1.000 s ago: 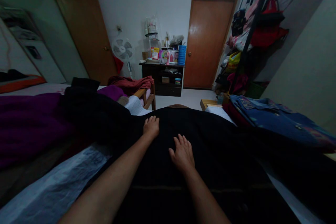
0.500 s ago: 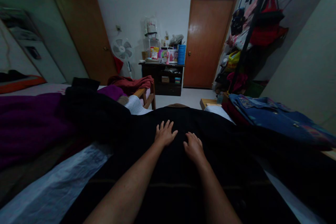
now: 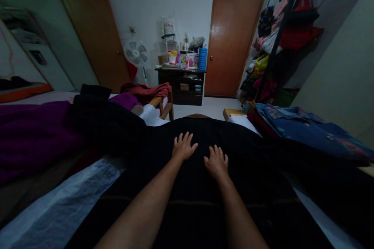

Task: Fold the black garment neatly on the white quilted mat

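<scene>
Contact: left hand [image 3: 184, 148] open, palm down, fingers spread, on black garment [image 3: 198, 175]. Right hand [image 3: 217, 162] also open, palm down, fingers slightly bent, on the same garment, just beside the left and a little nearer the wearer. Neither hand grips a fold.

Garment lies spread flat in front of the wearer, centre of view. Long axis of its body runs near to far; rounded end points at the far wall, with a brown patch [image 3: 198, 116] at its edge. Near end runs out of view. Thin tan line [image 3: 194, 202] crosses it left to right. Outline at right too dark to tell.

Left side: pale cloth [image 3: 95, 179], dark bundle [image 3: 108, 124], purple cloth [image 3: 37, 136]. Right side: folded denim [image 3: 309, 126]. Beyond: cabinet [image 3: 179, 95], fan [image 3: 136, 53], closed door [image 3: 230, 46].
</scene>
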Tool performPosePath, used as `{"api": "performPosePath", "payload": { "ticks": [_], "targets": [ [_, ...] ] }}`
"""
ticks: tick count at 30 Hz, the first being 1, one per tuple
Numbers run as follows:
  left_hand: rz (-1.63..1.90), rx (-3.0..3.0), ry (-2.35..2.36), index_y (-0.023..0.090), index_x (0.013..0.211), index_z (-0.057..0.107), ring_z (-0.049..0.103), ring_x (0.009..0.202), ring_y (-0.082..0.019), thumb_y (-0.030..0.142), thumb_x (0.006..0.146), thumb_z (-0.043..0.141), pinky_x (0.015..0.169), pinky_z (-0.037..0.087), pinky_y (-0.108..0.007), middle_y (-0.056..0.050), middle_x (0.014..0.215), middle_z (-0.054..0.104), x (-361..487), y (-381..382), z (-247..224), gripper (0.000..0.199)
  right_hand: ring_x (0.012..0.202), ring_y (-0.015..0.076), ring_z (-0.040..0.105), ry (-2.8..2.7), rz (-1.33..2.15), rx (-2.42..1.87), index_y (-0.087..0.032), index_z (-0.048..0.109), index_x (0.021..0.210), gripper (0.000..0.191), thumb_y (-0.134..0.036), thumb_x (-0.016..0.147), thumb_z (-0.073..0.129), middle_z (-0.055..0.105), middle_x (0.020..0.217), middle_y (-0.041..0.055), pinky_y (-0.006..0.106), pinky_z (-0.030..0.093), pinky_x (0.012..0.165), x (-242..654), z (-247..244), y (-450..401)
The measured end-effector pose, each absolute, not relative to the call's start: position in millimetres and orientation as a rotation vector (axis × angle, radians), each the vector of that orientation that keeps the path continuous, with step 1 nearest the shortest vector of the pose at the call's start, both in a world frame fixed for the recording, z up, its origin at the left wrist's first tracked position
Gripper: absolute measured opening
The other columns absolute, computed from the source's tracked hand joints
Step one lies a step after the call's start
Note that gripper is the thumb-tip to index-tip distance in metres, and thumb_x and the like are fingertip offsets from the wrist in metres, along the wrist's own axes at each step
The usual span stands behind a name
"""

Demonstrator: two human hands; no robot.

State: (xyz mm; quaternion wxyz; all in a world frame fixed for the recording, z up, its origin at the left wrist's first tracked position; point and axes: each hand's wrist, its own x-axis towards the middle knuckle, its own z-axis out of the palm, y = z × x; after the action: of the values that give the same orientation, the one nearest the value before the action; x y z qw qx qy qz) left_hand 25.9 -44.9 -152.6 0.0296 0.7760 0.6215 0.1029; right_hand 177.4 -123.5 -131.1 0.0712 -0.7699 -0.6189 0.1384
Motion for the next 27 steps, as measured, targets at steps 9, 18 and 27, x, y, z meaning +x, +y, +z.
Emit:
{"api": "performPosePath", "payload": {
  "ticks": [9,18,27],
  "targets": [
    [0.315,2.382,1.928,0.028,0.145,0.030,0.017,0.141,-0.030,0.062,0.089,0.025,0.112,0.016,-0.052,-0.001,0.155,0.025,27,-47,-150,0.066,0.142,0.0256,0.015,-1.839,0.439,-2.283,-0.018,0.035,0.143,0.061,-0.036,0.085,0.042,0.024,0.154,0.0080,0.050,0.011,0.112,178,-130,-122],
    [0.275,2.346,1.930,0.028,0.145,0.030,0.016,0.142,-0.028,0.061,0.089,0.026,0.113,0.016,-0.050,0.000,0.155,0.024,28,-50,-143,0.066,0.139,0.0300,0.023,-1.422,0.423,-2.254,-0.003,0.030,0.143,0.069,-0.033,0.082,0.045,0.020,0.153,0.0178,0.038,0.025,0.110,217,-118,-114],
    [0.287,2.353,1.926,0.029,0.145,0.030,0.017,0.142,-0.028,0.062,0.089,0.026,0.113,0.016,-0.050,0.000,0.155,0.025,27,-47,-146,0.065,0.140,0.0277,0.021,-1.381,0.384,-2.258,-0.004,0.030,0.144,0.067,-0.028,0.082,0.042,0.022,0.153,0.0154,0.036,0.023,0.111,223,-119,-111]
  ]
}}
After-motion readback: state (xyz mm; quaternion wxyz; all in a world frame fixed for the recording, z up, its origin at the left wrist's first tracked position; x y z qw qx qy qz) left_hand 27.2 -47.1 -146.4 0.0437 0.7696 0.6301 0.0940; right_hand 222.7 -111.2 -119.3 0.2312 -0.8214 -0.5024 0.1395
